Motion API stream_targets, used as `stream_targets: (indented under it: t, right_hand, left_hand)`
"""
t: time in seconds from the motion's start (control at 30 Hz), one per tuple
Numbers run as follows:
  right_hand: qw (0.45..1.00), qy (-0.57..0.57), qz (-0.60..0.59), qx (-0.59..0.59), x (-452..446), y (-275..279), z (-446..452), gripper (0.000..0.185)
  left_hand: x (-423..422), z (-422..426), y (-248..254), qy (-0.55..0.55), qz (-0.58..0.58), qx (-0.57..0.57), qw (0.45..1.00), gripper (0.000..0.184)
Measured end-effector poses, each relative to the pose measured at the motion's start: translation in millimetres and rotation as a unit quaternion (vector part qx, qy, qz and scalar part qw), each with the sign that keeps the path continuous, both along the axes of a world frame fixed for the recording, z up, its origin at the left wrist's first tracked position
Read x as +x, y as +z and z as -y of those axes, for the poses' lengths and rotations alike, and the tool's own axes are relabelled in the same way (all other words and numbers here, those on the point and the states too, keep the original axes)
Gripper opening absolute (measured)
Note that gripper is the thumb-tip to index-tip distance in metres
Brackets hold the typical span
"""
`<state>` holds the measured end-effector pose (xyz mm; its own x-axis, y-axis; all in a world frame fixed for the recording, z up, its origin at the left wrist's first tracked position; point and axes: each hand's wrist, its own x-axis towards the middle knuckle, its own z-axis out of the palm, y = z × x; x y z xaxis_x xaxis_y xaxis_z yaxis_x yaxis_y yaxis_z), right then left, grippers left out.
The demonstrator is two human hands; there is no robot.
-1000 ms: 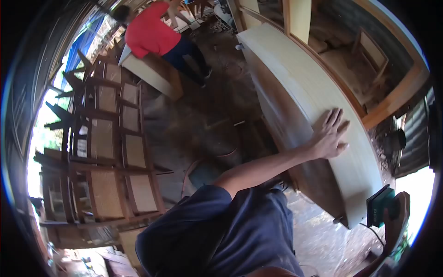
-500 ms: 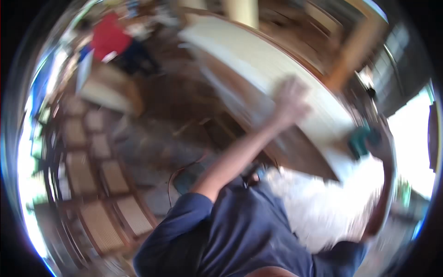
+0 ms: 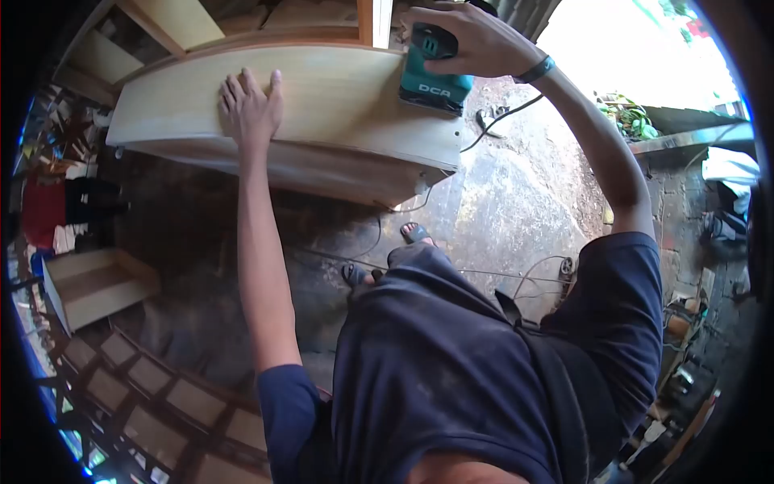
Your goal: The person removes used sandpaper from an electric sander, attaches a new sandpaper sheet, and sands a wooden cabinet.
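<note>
A long pale wooden panel [image 3: 339, 89] forms the top of a piece of furniture in front of me. My left hand [image 3: 251, 109] lies flat on it, left of the middle, fingers a little spread. At the panel's right end, my right hand [image 3: 476, 40] grips a green power sander [image 3: 431, 81] marked DCA, which rests on the wood near the corner. A dark cord [image 3: 504, 118] runs down from the sander's side. A band [image 3: 534, 70] circles my right wrist.
A person in red [image 3: 44, 211] stands at the far left beside a pale wooden box [image 3: 101, 290]. Framed wooden panels [image 3: 153, 433] lie in rows at the lower left. Cables cross the floor [image 3: 516, 210] near my sandals. Plants [image 3: 627, 117] show at the upper right.
The view has turned to the right, so the panel now runs across the top. The sander has come fully into view, over the panel's right end. My left hand still rests on the panel.
</note>
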<state>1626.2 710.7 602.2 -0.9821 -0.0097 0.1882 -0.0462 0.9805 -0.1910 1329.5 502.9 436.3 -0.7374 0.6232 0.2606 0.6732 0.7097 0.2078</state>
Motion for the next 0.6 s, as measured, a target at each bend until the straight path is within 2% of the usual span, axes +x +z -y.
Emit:
stream_targets:
  t: [0.1, 0.17, 0.2, 0.23, 0.33, 0.4, 0.47, 0.53, 0.6]
  right_hand:
    - [0.998, 0.034, -0.014, -0.054, -4, 10, -8, 0.053]
    - [0.998, 0.032, -0.044, -0.032, 2, 2, -8, 0.054]
    - [1.0, 0.011, 0.001, -0.024, 1, 10, -12, 0.054]
    - [0.999, 0.015, -0.027, -0.04, 1, 9, -12, 0.053]
    - [0.998, 0.007, 0.016, -0.055, -6, -2, -13, 0.05]
    - [0.99, 0.061, -0.125, -0.032, -13, -11, -21, 0.049]
    - [0.989, 0.06, -0.125, -0.049, -3, -6, -26, 0.048]
    - [0.997, 0.017, -0.004, -0.072, 10, 0, -26, 0.049]
    - [0.997, 0.015, -0.038, -0.069, 12, -11, -23, 0.051]
  left_hand:
    - [-2, -3, 4, 0.007, -0.029, -0.012, 0.999, 0.084]
    - [-5, -1, 3, 0.013, -0.03, -0.03, 0.999, 0.083]
    - [-7, -5, 4, 0.01, -0.032, -0.032, 0.999, 0.083]
    - [-9, -7, 5, 0.031, -0.026, -0.034, 0.999, 0.082]
    - [-4, -11, 7, 0.07, -0.022, -0.064, 0.995, 0.08]
    - [-2, -12, 6, 0.079, -0.029, -0.061, 0.995, 0.079]
    - [-4, -12, 6, 0.072, -0.031, -0.058, 0.995, 0.079]
    - [-5, -11, 9, 0.075, -0.036, -0.061, 0.995, 0.079]
    - [-1, -11, 5, 0.071, -0.039, -0.067, 0.994, 0.079]
